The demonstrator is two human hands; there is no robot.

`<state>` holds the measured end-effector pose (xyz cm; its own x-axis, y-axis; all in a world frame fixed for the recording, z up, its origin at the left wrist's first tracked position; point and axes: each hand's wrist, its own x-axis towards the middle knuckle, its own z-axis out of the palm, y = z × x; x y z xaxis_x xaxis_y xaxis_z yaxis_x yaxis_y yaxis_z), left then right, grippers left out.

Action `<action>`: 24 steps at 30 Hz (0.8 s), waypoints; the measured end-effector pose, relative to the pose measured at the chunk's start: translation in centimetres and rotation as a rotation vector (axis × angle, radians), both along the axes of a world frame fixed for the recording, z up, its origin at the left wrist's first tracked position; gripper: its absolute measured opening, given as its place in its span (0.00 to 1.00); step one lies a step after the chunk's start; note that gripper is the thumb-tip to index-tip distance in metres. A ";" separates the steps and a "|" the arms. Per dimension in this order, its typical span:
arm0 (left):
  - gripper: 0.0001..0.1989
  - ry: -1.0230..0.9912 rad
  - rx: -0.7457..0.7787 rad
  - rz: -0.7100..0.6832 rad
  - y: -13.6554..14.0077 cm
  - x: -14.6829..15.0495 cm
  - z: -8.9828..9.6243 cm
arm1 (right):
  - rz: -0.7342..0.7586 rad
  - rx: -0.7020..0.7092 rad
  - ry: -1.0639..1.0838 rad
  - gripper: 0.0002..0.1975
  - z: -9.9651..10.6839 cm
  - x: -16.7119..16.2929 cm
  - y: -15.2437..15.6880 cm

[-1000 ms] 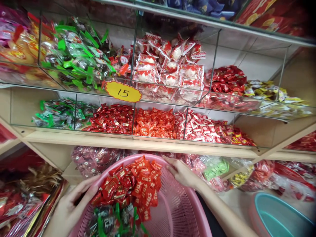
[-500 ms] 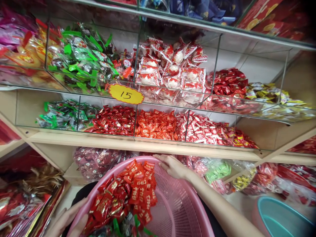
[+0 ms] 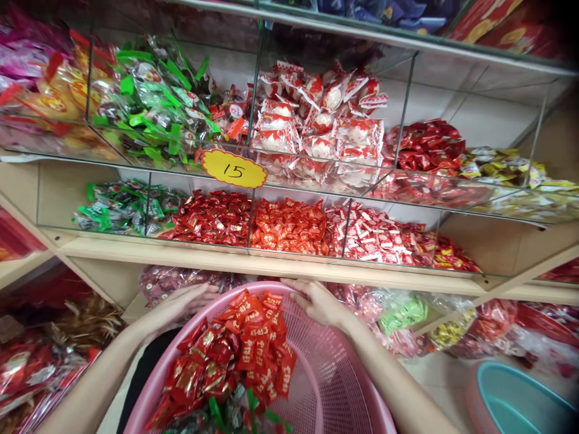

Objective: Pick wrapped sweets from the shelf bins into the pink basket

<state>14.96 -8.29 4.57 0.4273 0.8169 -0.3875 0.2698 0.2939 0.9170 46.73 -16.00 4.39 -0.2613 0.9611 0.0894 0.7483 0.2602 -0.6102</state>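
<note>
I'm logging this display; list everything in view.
Basket: one, pink, foreground
Red candies: many, red, in basket
Green-ended candies: several, green, basket's near side
Shelving: one, beige, ahead
Shelf candies: many, mixed colours, in compartments
Blue packets: several, blue, top shelf
Price sign: one, yellow, upper shelf's edge
Bagged goods: several, mixed, beneath shelving
Packages: several, mostly red, lower left
Tub: one, teal inside, lower right
Cloth: one patch, black, beside basket
Left hand: one, bare, by basket's far-left rim
Right hand: one, bare, on basket's far rim

The left hand (image 3: pixel 187 303) reaches inward, fingers nearly straight — the right hand (image 3: pixel 320 304) is bent, both forearms (image 3: pixel 102 364) slanting inward.
</note>
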 end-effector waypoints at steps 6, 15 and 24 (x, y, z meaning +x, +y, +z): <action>0.22 -0.120 -0.381 -0.377 4.2 7.3 -1.5 | -0.022 0.016 0.004 0.23 0.3 0.1 -0.2; 0.19 -0.260 -0.659 -0.496 3.9 9.9 -1.9 | -0.045 0.038 -0.196 0.15 3.5 0.0 -0.9; 0.24 -0.402 -0.708 -0.351 4.0 9.7 -3.0 | -0.148 0.277 -0.076 0.11 7.7 1.4 7.1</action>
